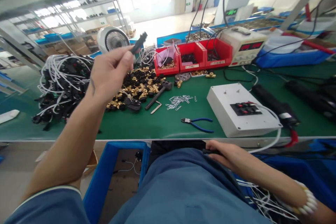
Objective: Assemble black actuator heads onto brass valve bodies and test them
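My left hand (111, 66) is raised above the heap on the bench, its thumb and fingers closed on a slim black part (139, 42) with a notched far end. My right hand (217, 152) is low by my lap, just under the bench edge, with its fingers curled in; something dark shows at them, but its kind is unclear. Below the left hand lie brass fittings (143, 89) with black pieces among them. To their right are a black-handled hammer (159, 95), a hex key (156, 107), small wire clips (180, 101) and blue-handled cutting pliers (198, 124).
Black parts with white cables (63, 80) are heaped at the left. Red bins (191, 65) and a power supply (243, 47) stand at the back. A white box (244, 122) with a socket sits at the right. A blue crate (101, 182) is below the bench.
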Motion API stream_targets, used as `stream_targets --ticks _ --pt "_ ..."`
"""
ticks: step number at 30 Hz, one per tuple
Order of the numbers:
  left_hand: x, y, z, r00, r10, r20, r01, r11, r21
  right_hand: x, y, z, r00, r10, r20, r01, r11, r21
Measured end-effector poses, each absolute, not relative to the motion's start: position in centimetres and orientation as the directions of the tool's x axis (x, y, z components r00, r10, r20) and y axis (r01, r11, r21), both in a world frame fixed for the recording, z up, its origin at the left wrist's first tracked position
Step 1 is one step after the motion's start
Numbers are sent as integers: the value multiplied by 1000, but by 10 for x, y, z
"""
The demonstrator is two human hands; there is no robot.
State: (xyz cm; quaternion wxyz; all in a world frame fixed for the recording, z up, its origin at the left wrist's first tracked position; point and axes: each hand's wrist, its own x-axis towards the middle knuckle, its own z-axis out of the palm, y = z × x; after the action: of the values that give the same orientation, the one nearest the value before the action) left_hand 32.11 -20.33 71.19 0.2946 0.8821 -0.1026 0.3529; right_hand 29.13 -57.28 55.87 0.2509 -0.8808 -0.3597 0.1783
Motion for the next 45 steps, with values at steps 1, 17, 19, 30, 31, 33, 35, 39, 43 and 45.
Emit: stream_targets --ticks 1,17,19,30,31,33,35,39,43,45 --pt "306 -220 701 733 -36 680 -413 -818 402 290 -571 566 682 726 -85 560 -594 -578" --pt "211 -344 590 853 -206 480 -484 -656 578 262 -586 627 706 632 321 707 -594 -384" --pt "209 -345 590 853 -193 485 -478 -663 576 260 -587 628 710 629 317 703 -610 -365" --pt "210 -345 596 853 -209 478 -466 -717 518 257 -587 630 687 655 315 726 -601 -334" --pt "210 -345 595 851 -209 481 -467 -721 512 256 -587 630 689 653 315 724 -603 -335" --pt "209 -345 595 851 -213 480 -469 -719 512 256 -587 630 696 646 314 718 -607 -342" --pt "209 -346 595 853 -221 473 -473 -711 520 256 -587 630 701 643 309 713 -609 -347" --pt "210 -345 594 849 -225 478 -483 -698 530 257 -587 630 707 642 296 706 -617 -348" --pt "209 -345 593 851 -179 494 -458 -712 532 258 -587 629 688 665 291 724 -600 -341" --pt "208 -346 594 849 -159 503 -451 -713 536 258 -586 629 677 679 284 734 -592 -332"
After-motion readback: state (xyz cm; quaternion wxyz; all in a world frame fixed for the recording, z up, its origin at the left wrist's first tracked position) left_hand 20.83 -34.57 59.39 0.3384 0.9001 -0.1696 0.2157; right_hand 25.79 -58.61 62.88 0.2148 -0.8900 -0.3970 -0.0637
